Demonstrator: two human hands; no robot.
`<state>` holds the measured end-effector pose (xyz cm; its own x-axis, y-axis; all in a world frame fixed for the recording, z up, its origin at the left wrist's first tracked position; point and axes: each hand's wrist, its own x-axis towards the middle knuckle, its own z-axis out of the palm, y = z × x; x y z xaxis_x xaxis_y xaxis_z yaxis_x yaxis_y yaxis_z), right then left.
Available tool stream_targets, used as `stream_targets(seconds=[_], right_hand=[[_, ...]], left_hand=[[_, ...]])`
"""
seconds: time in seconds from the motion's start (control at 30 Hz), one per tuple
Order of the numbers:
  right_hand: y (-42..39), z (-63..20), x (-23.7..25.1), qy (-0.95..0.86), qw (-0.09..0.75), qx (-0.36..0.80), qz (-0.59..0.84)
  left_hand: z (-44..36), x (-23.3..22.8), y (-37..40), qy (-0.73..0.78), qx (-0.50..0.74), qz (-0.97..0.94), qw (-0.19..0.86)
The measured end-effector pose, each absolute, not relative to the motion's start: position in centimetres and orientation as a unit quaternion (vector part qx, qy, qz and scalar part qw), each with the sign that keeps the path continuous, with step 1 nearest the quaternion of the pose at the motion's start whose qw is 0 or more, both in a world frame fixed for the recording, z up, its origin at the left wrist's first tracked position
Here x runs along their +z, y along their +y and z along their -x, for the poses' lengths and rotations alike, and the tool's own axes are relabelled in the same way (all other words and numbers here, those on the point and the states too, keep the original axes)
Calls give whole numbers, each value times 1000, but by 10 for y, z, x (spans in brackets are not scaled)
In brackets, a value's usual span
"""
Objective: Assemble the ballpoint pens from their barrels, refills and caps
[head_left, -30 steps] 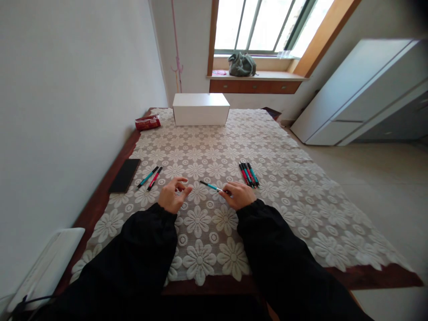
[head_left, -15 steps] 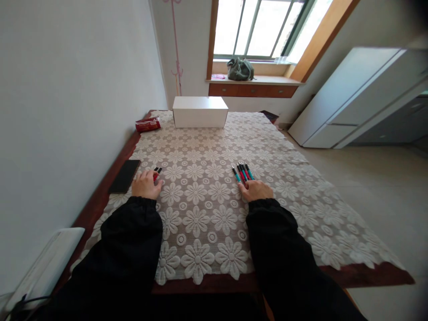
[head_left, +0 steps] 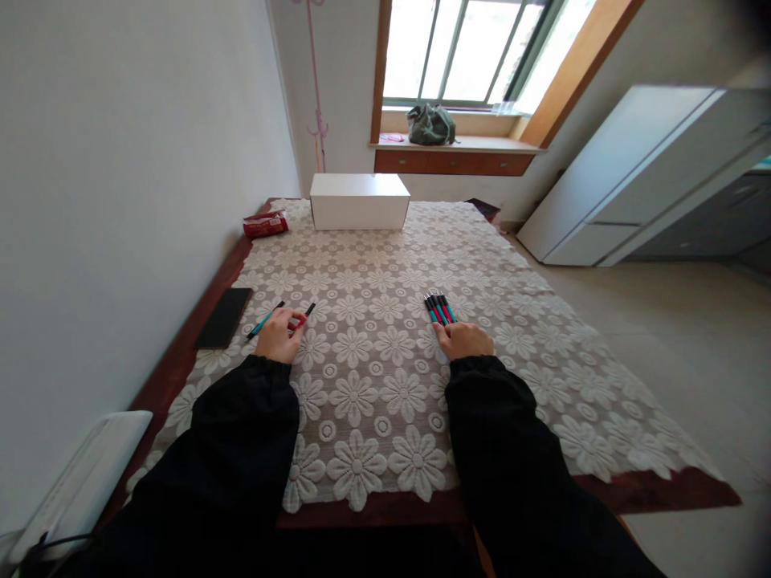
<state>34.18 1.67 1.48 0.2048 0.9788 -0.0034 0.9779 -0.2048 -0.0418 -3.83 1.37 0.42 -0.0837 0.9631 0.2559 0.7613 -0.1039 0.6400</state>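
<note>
My left hand (head_left: 280, 335) is closed on a red pen (head_left: 304, 316) with a black end, held just above or on the lace tablecloth (head_left: 355, 393). Left of that hand a teal pen (head_left: 259, 327) with a black end lies slantwise on the cloth. My right hand (head_left: 466, 340) rests on the cloth, its fingers closed round the lower ends of several pens (head_left: 441, 308). These are red and teal with black grips, side by side with their tips pointing away from me. Their lower ends are hidden by the hand.
A dark flat phone-like slab (head_left: 224, 319) lies at the table's left edge. Farther back are a red packet (head_left: 266, 224) and a white box (head_left: 360, 203). The wall (head_left: 150, 160) borders the table's left side. A white case (head_left: 84, 482) is at the near left.
My left hand has moved right with the red pen, leaving the teal pen lying apart. In my right hand the outer left pen now sits closer to the others.
</note>
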Motion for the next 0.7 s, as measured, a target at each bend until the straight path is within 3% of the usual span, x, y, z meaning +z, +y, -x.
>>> stream_targets(seconds=[0.17,0.3,0.53,0.7], right_hand=[[8,-323,8,-790,118,38,600],[-5,-298,3,-854,204,168,448],[-29,-258,3,-775,329,366,396],[-38,-249,0,-734,344,407,421]], left_hand=[[9,2,4,550,438,-616,356],[-13,2,-9,499,432,-570,490],[-38,6,-31,429,395,-542,605],[-49,5,-43,398,389,-564,610]])
